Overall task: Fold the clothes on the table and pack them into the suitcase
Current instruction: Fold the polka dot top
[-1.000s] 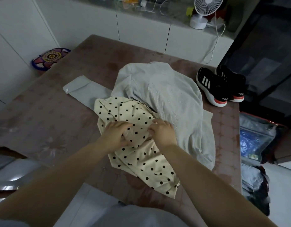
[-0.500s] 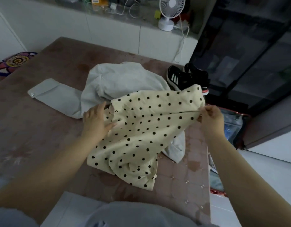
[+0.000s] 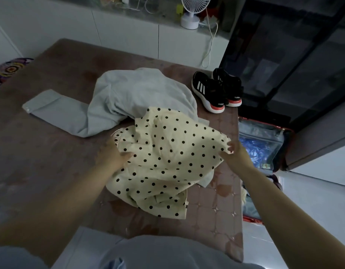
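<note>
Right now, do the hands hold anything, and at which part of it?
Yes, the cream polka-dot garment. The left hand grips its left edge and the right hand pinches its right edge, so the cloth is spread between them.

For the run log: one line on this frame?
step: fold | dotted garment: unfolded, partly on grey shirt | left hand: holds its left edge | right hand: pinches its right corner | suitcase: open beside table

I'm looking into a home: white flat-fronted cabinets (image 3: 129,37) under a cluttered counter (image 3: 160,13) with a small white desk fan (image 3: 190,21), black striped trainers (image 3: 210,90) on the brown patterned tabletop (image 3: 51,152).
</note>
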The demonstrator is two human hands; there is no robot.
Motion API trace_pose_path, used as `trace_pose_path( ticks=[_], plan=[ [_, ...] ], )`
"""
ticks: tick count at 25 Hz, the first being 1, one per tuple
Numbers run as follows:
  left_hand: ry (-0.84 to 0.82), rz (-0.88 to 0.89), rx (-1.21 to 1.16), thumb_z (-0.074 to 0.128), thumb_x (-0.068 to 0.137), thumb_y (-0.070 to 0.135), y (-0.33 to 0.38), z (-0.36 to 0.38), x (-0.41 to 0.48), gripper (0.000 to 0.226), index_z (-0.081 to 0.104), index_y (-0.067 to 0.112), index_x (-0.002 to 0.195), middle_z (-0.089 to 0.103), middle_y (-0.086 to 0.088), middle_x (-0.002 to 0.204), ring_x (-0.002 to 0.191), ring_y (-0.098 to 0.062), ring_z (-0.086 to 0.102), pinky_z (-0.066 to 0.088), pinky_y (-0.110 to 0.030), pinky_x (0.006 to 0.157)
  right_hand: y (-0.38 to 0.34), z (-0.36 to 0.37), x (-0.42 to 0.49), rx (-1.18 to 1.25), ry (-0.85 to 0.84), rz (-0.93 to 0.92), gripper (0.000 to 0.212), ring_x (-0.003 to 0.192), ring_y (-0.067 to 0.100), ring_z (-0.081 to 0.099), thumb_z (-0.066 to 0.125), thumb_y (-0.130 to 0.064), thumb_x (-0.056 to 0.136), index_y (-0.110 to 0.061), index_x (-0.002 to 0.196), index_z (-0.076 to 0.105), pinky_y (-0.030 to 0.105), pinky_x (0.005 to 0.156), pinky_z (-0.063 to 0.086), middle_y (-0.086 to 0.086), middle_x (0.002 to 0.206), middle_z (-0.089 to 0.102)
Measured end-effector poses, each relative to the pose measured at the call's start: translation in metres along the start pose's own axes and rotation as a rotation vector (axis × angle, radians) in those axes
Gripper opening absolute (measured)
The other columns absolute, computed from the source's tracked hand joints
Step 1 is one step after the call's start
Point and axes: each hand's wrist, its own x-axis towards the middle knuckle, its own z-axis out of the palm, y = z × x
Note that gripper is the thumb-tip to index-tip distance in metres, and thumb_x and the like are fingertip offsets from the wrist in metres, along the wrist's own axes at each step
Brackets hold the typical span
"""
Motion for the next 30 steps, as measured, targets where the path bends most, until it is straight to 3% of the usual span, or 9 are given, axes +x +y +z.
trace_pose_path(
  ticks=[3, 6, 9, 11, 13, 18, 23, 27, 30],
  plan=[
    [-0.016, 0.059, -0.044, 0.069, 0.080, 0.028, -0.007, -0.002, -0.009, 0.068, 0.038, 0.014, 0.140, 0.053, -0.010, 0.133, 0.121, -0.031, 0.051, 0.042, -0.039, 0.096, -0.029, 0.013, -0.013, -0.113, -0.147, -0.327, 0.054, 0.121, 0.022, 0.043, 0.075, -0.028, 0.076, -0.023, 0.125, 0.052, 0.026, 0.094, 0.035, 0.003, 0.134, 0.044],
    [0.042, 0.145, -0.070, 0.063, 0.085, 0.020, -0.008, -0.011, -0.013, 0.032, 0.062, 0.010, 0.116, 0.068, -0.008, 0.107, 0.099, -0.026, 0.063, 0.047, -0.034, 0.081, -0.046, 0.042, -0.031, -0.505, -0.448, -0.551, 0.081, 0.141, 0.022, 0.015, 0.077, -0.045, 0.067, -0.034, 0.138, 0.039, 0.036, 0.117, 0.008, -0.004, 0.152, 0.020],
    [0.099, 0.181, -0.195, 0.064, 0.086, 0.017, 0.004, -0.031, -0.012, 0.026, 0.066, 0.009, 0.110, 0.069, -0.004, 0.107, 0.098, -0.022, 0.063, 0.044, -0.030, 0.080, -0.052, 0.058, -0.032, -0.649, -0.360, -0.706, 0.040, 0.141, 0.022, 0.016, 0.063, -0.034, 0.084, -0.030, 0.124, 0.059, 0.036, 0.116, -0.006, -0.002, 0.152, 0.023],
    [0.143, 0.239, -0.225, 0.064, 0.087, 0.018, 0.019, -0.050, -0.008, 0.026, 0.066, 0.009, 0.111, 0.067, -0.002, 0.105, 0.094, -0.016, 0.061, 0.040, -0.025, 0.076, -0.055, 0.052, -0.023, -0.418, -0.316, -0.663, 0.020, 0.125, 0.017, 0.042, 0.063, -0.024, 0.086, -0.021, 0.104, 0.070, 0.035, 0.116, 0.016, -0.003, 0.133, 0.051],
    [0.176, 0.289, -0.254, 0.064, 0.087, 0.018, 0.036, -0.070, -0.001, 0.027, 0.066, 0.009, 0.112, 0.066, 0.000, 0.103, 0.088, -0.011, 0.057, 0.037, -0.022, 0.075, -0.061, 0.031, -0.013, -0.137, -0.316, -0.512, 0.004, 0.092, 0.011, 0.058, 0.065, -0.019, 0.086, -0.019, 0.088, 0.068, 0.026, 0.086, 0.042, -0.005, 0.097, 0.065],
    [0.165, 0.436, -0.234, 0.069, 0.082, 0.023, 0.093, -0.095, 0.025, 0.020, 0.069, 0.008, 0.095, 0.070, -0.009, 0.094, 0.084, -0.020, 0.063, 0.047, -0.028, 0.073, -0.074, -0.020, 0.016, 0.060, -0.018, -0.317, 0.004, 0.064, 0.009, 0.048, 0.066, -0.022, 0.085, -0.019, 0.082, 0.065, 0.009, 0.053, 0.035, -0.001, 0.078, 0.056],
    [0.158, 0.626, -0.286, 0.070, 0.081, 0.021, 0.186, -0.102, 0.018, 0.038, 0.058, 0.016, 0.117, 0.060, 0.004, 0.090, 0.084, -0.008, 0.054, 0.035, -0.015, 0.073, -0.075, -0.044, 0.022, 0.335, 0.363, -0.152, 0.020, 0.069, 0.016, 0.056, 0.054, -0.018, 0.089, -0.017, 0.108, 0.059, 0.027, 0.061, 0.047, 0.002, 0.089, 0.063],
    [-0.137, 0.782, -0.163, 0.063, 0.085, 0.010, 0.239, -0.077, -0.004, 0.059, 0.039, 0.020, 0.138, 0.059, -0.002, 0.098, 0.090, -0.013, 0.057, 0.046, -0.023, 0.079, -0.108, -0.016, -0.012, 0.307, 0.142, -0.423, 0.070, 0.115, 0.011, 0.047, 0.071, -0.033, 0.080, -0.025, 0.138, 0.033, 0.026, 0.091, 0.041, -0.003, 0.130, 0.048],
    [-0.413, 0.843, -0.105, 0.049, 0.092, 0.003, 0.243, -0.059, -0.008, 0.059, 0.030, 0.021, 0.144, 0.067, -0.002, 0.103, 0.091, -0.011, 0.062, 0.046, -0.017, 0.076, -0.121, 0.000, -0.006, 0.284, 0.066, -0.355, 0.074, 0.104, 0.014, 0.054, 0.071, -0.028, 0.081, -0.019, 0.140, 0.028, 0.029, 0.085, 0.044, -0.007, 0.108, 0.055]
  ],
)
